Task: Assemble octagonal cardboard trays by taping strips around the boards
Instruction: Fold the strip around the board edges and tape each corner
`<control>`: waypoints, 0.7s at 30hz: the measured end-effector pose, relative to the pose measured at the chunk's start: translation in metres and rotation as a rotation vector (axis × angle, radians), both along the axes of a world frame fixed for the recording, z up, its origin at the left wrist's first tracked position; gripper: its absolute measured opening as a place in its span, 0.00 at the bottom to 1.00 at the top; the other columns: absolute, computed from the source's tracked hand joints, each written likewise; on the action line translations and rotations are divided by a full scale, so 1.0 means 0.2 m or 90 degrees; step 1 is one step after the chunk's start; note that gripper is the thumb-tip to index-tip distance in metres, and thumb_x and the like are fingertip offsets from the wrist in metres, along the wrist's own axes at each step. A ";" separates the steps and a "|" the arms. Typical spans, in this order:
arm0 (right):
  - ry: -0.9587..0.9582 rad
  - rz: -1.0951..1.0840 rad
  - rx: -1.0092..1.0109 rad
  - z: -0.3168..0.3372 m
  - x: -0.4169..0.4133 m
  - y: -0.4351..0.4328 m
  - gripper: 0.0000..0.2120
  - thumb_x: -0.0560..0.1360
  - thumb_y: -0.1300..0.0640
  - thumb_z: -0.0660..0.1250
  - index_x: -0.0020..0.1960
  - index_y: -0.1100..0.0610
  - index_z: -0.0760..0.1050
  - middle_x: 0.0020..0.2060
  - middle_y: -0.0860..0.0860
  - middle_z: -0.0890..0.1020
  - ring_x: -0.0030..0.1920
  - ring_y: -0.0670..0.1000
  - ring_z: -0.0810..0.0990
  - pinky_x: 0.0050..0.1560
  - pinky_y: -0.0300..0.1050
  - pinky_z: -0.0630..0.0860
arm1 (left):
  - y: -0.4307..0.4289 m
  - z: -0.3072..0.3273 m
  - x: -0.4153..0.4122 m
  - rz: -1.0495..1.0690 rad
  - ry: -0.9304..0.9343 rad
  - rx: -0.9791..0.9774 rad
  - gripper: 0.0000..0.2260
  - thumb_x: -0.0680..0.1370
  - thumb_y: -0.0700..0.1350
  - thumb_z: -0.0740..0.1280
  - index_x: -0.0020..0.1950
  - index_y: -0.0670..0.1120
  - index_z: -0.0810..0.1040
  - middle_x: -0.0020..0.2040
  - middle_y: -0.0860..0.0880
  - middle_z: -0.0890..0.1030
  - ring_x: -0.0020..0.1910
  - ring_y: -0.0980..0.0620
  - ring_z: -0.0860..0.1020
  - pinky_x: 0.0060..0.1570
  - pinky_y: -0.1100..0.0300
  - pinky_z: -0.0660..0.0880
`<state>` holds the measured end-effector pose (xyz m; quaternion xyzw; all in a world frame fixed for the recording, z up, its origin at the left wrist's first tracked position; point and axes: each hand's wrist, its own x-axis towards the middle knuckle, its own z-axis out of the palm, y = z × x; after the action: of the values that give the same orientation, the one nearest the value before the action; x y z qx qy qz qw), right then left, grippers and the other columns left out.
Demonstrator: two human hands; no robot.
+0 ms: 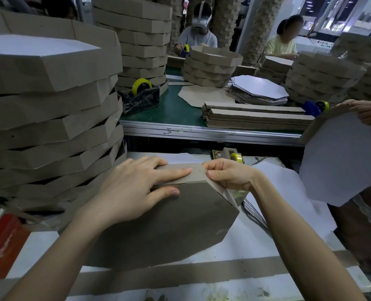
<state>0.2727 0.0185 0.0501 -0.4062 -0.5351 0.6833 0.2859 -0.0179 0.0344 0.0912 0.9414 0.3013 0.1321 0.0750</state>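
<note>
I have the octagonal board [169,222] lying brown side up on the white work surface [234,242], dead centre in front of me. A cardboard strip [180,173] stands folded along its far edge at twelve o'clock. My left hand [132,187] lies flat and open over that edge, fingers spread, pressing the strip against the board without clasping it. My right hand [228,174], at one o'clock, pinches the strip's corner between thumb and fingers, where it bends down the next side toward three o'clock; a glossy bit under that hand may be tape, though I cannot tell for sure.

I judge this as the wrapping step, only begun: one side seated, the rest of the rim bare. Next I need to hold the fold tight, fix it with tape, then turn the board. The small tape dispenser [232,156] sits just past my right hand at one o'clock. Finished trays [50,105] stack high at ten o'clock.
</note>
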 end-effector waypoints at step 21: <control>-0.414 -0.727 -0.334 -0.65 0.54 0.13 0.06 0.81 0.66 0.60 0.53 0.69 0.73 0.45 0.64 0.76 0.45 0.67 0.82 0.37 0.61 0.81 | 0.06 -0.01 -0.01 0.027 -0.036 -0.004 0.21 0.72 0.72 0.44 0.66 0.82 0.53 0.58 0.68 0.69 0.51 0.68 0.63 0.46 0.70 0.60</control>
<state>0.3800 0.0451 -0.0798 -0.8623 -0.1143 0.3770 0.3183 -0.0196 0.0455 0.0896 0.9304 0.3192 0.1593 0.0840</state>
